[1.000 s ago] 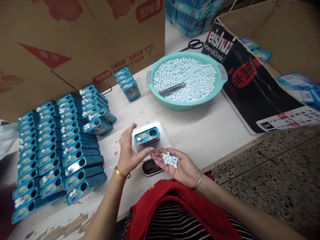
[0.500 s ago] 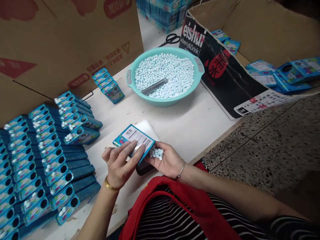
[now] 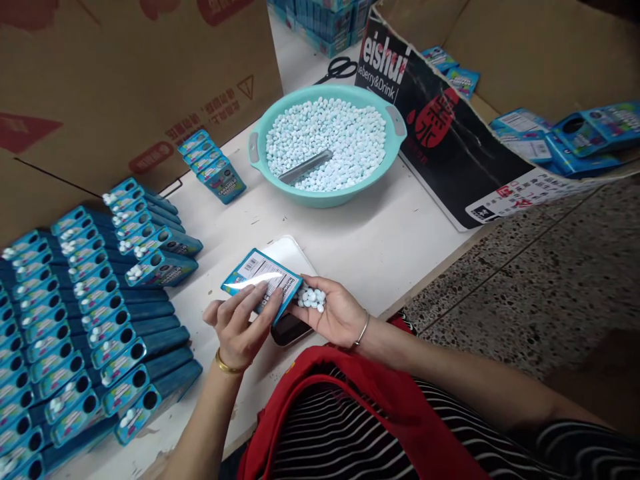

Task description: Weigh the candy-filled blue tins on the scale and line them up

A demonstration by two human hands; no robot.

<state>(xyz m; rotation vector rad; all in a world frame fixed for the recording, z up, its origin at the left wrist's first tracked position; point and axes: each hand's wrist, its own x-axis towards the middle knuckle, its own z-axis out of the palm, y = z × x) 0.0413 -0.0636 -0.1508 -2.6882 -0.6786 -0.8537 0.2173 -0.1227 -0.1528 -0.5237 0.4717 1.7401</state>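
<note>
My left hand [image 3: 241,321] is closed around a flat blue candy box [image 3: 260,272], its barcode side up and its right end pointing at my right palm. My right hand [image 3: 341,315] is cupped palm-up, holding a small heap of pale blue candies [image 3: 312,299] against that end of the box. The box's opening cannot be seen. Under both hands lies a white device with a dark lower panel, perhaps a scale [image 3: 289,252]. Beyond them stands a turquoise bowl [image 3: 325,199] full of the same candies, with a metal scoop [image 3: 306,167] lying in it.
Rows of blue boxes [image 3: 113,320] with round holes fill the left side, some candies on their tops. Several boxes [image 3: 223,181] stand near a large carton [image 3: 100,87]. Black scissors [image 3: 341,68] lie behind the bowl. An open black carton [image 3: 425,133] holds more boxes at right.
The view has shifted slightly, so everything sits a little higher and further left. Both hands keep nearly the same pose, with the box and candies still held together.
</note>
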